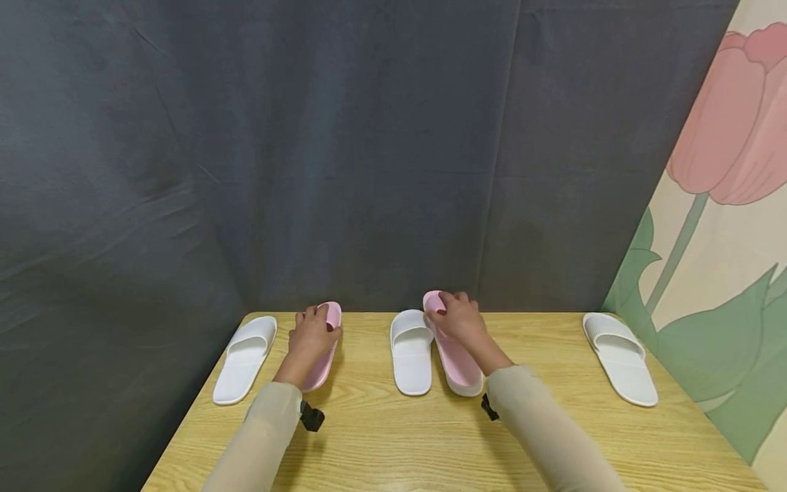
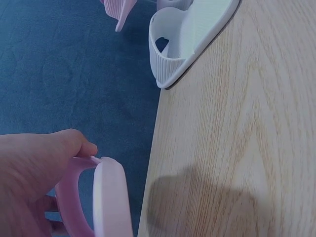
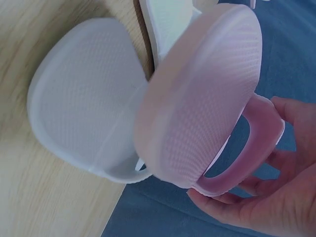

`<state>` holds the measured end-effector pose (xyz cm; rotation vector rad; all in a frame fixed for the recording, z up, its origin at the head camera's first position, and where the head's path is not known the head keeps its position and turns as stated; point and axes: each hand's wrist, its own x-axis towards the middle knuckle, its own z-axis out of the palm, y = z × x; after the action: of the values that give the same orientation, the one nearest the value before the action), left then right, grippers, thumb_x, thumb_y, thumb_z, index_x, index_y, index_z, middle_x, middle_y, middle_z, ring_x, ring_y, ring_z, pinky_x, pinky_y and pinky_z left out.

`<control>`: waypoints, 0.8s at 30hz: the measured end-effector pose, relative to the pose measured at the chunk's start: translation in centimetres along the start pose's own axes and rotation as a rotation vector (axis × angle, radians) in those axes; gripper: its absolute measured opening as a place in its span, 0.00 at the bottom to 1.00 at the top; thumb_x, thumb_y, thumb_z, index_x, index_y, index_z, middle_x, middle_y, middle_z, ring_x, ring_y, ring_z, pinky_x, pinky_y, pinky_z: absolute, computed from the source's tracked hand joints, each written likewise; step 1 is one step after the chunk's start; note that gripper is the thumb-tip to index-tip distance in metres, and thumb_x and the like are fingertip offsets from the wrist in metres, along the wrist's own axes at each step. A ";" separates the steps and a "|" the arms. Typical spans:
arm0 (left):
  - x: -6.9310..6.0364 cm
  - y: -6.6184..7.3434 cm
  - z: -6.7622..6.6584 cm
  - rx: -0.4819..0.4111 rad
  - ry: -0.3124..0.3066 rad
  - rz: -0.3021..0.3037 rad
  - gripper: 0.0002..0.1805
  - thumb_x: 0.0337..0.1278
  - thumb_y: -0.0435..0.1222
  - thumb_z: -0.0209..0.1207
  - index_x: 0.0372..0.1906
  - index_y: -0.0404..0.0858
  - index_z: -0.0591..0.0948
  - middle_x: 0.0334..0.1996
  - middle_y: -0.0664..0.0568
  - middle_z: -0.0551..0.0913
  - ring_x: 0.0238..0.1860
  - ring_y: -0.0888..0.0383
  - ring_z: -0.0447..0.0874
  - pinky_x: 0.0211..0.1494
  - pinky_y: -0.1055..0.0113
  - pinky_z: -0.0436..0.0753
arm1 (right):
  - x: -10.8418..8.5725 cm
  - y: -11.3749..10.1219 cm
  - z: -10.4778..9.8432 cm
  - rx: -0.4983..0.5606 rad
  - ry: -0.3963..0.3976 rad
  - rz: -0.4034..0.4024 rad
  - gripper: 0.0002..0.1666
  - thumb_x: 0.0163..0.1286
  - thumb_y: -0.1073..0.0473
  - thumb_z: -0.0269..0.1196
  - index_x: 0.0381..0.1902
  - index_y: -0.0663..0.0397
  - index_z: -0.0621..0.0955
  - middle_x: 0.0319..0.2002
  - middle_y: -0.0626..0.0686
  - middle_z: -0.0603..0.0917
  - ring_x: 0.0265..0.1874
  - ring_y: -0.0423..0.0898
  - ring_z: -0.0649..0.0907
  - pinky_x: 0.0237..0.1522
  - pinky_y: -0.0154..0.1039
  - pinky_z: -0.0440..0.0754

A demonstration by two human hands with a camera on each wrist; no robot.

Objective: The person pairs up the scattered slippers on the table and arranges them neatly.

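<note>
My left hand grips the strap of a pink slipper, which is held at the table's back edge, right of the far-left white slipper. Near the middle, my right hand holds a second pink slipper by its strap, fingers and thumb around it. This one is over a white slipper, mostly covered in the head view. Just left of it lies another white slipper. Whether the pink slipper touches the white one beneath, I cannot tell.
A further white slipper lies at the right end of the wooden table. Behind the table hangs a dark curtain, and a wall with painted tulips stands on the right.
</note>
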<state>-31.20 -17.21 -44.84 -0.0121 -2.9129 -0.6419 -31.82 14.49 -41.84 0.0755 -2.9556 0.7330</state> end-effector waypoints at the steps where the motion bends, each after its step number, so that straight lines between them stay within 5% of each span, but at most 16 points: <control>1: 0.0 0.0 0.0 0.000 -0.001 -0.001 0.39 0.64 0.48 0.62 0.75 0.37 0.66 0.70 0.33 0.67 0.69 0.32 0.62 0.60 0.29 0.70 | 0.0 -0.2 0.0 0.001 0.000 -0.002 0.40 0.71 0.40 0.61 0.73 0.55 0.70 0.68 0.69 0.70 0.62 0.70 0.71 0.59 0.66 0.73; 24: -0.1 -0.2 -0.1 -0.005 -0.016 -0.007 0.39 0.64 0.48 0.62 0.75 0.37 0.65 0.70 0.32 0.66 0.69 0.31 0.61 0.61 0.27 0.68 | -0.3 -3.8 1.7 0.054 0.002 -0.001 0.39 0.69 0.39 0.62 0.73 0.49 0.72 0.67 0.65 0.70 0.63 0.67 0.70 0.59 0.63 0.74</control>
<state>-31.08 -17.43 -44.83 -0.0073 -2.9285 -0.6537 -31.42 10.33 -41.62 0.0800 -2.9336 0.8126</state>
